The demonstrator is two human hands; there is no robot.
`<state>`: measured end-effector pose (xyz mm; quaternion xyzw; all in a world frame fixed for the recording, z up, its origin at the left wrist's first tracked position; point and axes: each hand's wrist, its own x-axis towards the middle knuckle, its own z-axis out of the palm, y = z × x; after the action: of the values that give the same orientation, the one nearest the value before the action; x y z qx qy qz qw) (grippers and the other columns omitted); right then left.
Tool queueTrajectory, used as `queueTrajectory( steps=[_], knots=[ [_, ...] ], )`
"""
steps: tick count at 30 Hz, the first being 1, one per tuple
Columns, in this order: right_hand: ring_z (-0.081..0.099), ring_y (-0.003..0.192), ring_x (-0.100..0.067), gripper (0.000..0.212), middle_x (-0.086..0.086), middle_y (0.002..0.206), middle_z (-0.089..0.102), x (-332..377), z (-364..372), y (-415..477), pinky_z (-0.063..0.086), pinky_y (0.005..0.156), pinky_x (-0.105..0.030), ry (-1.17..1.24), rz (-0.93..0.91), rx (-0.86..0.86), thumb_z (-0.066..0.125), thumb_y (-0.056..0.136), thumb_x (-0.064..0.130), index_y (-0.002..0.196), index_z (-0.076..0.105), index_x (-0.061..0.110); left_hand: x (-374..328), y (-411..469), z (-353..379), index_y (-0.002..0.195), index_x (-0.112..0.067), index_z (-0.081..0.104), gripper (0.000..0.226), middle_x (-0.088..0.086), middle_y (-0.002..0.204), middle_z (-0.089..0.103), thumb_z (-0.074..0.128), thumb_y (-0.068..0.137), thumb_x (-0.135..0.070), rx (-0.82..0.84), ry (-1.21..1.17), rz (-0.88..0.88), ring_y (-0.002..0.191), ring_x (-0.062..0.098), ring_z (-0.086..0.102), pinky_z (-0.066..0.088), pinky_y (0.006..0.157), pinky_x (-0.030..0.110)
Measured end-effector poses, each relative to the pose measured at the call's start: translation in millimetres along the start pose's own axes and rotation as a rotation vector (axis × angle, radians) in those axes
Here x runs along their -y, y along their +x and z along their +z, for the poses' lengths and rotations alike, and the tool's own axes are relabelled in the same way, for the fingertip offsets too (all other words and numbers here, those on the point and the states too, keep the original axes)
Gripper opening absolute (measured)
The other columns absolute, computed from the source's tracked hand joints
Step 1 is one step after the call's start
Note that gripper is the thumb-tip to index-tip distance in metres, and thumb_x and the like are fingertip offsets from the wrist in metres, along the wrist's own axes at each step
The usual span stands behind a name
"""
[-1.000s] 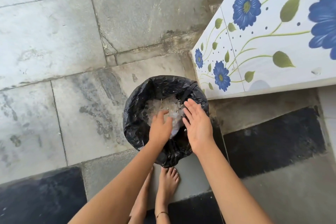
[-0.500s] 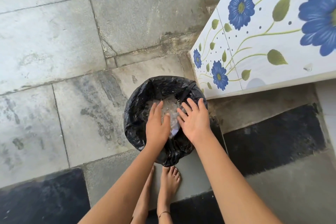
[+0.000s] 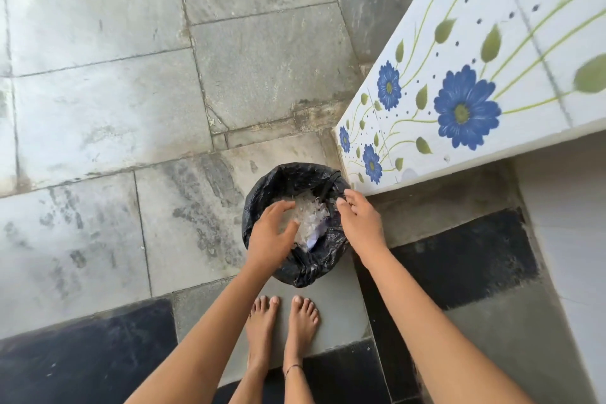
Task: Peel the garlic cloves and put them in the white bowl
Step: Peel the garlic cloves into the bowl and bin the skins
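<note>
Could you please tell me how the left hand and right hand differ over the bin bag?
The left hand is above the white peels inside the bin bag, fingers spread; the right hand is by the bag's right rim, fingers loosely bent. Both palms face down and look empty.

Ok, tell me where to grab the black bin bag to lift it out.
Take the bag by its crumpled rim, from above, at two opposite sides. The rim drapes outward and bunches into loose pleats that fingers can pinch. The middle holds loose white peels, so reaching in there would probably only stir them up.
</note>
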<state>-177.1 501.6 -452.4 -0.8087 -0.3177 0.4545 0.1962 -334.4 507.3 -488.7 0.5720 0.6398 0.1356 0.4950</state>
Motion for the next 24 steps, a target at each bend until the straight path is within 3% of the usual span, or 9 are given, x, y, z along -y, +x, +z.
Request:
queueTrajectory(
  steps=[4, 8, 11, 14, 17, 22, 24],
  knots=[
    [0.042, 0.132, -0.021, 0.043, -0.004, 0.143, 0.046, 42, -51, -105, 0.034, 0.108, -0.037, -0.219, -0.257, -0.169, 0.047, 0.096, 0.026, 0.137, 0.046, 0.012, -101, -64, -68, 0.128, -0.022, 0.055, 0.037, -0.003, 0.145, 0.042, 0.059, 0.092, -0.025, -0.003, 0.097, 0.168, 0.128, 0.015, 0.044, 0.032, 0.093, 0.022],
    [0.050, 0.124, -0.022, 0.049, -0.007, 0.134, 0.055, 80, -116, -227, 0.040, 0.102, -0.035, -0.150, -0.456, -0.468, 0.043, 0.090, 0.033, 0.130, 0.054, 0.006, -198, -142, -122, 0.125, -0.020, 0.058, 0.042, -0.002, 0.144, 0.043, 0.058, 0.087, -0.037, 0.015, 0.160, 0.400, 0.124, 0.016, 0.047, 0.037, 0.095, 0.025],
    [0.053, 0.119, -0.018, 0.046, -0.005, 0.129, 0.058, 88, -177, -318, 0.040, 0.102, -0.035, -0.088, -0.551, -0.693, 0.044, 0.091, 0.032, 0.127, 0.056, 0.005, -266, -213, -136, 0.122, -0.023, 0.059, 0.039, -0.007, 0.136, 0.050, 0.058, 0.086, -0.037, 0.068, 0.154, 0.598, 0.115, 0.004, 0.049, 0.035, 0.091, 0.016],
    [0.053, 0.120, -0.016, 0.043, -0.004, 0.128, 0.059, 67, -221, -393, 0.041, 0.102, -0.036, -0.064, -0.596, -0.889, 0.046, 0.092, 0.029, 0.126, 0.057, 0.004, -319, -273, -121, 0.119, -0.026, 0.060, 0.040, -0.010, 0.121, 0.060, 0.053, 0.083, -0.043, 0.138, 0.110, 0.774, 0.105, 0.003, 0.055, 0.046, 0.089, 0.025],
    [0.056, 0.116, -0.020, 0.043, -0.004, 0.127, 0.060, 20, -262, -447, 0.043, 0.098, -0.037, -0.066, -0.521, -1.076, 0.048, 0.092, 0.029, 0.125, 0.058, 0.005, -366, -327, -75, 0.116, -0.022, 0.062, 0.043, -0.007, 0.113, 0.064, 0.050, 0.083, -0.046, 0.240, 0.148, 0.947, 0.099, 0.006, 0.058, 0.043, 0.084, 0.021],
    [0.059, 0.109, -0.025, 0.044, -0.009, 0.122, 0.062, -88, -328, -504, 0.045, 0.093, -0.035, -0.077, -0.281, -1.343, 0.049, 0.090, 0.030, 0.123, 0.060, 0.003, -417, -407, 33, 0.119, -0.025, 0.061, 0.049, -0.005, 0.119, 0.064, 0.045, 0.078, -0.047, 0.468, 0.308, 1.127, 0.100, 0.019, 0.062, 0.049, 0.080, 0.032],
    [0.060, 0.106, -0.029, 0.045, -0.013, 0.119, 0.064, -127, -352, -522, 0.047, 0.092, -0.037, -0.115, -0.180, -1.405, 0.047, 0.089, 0.031, 0.121, 0.060, 0.002, -434, -434, 81, 0.117, -0.022, 0.063, 0.036, -0.002, 0.118, 0.065, 0.055, 0.084, -0.034, 0.516, 0.363, 1.177, 0.100, 0.021, 0.063, 0.051, 0.082, 0.033]
  ],
)
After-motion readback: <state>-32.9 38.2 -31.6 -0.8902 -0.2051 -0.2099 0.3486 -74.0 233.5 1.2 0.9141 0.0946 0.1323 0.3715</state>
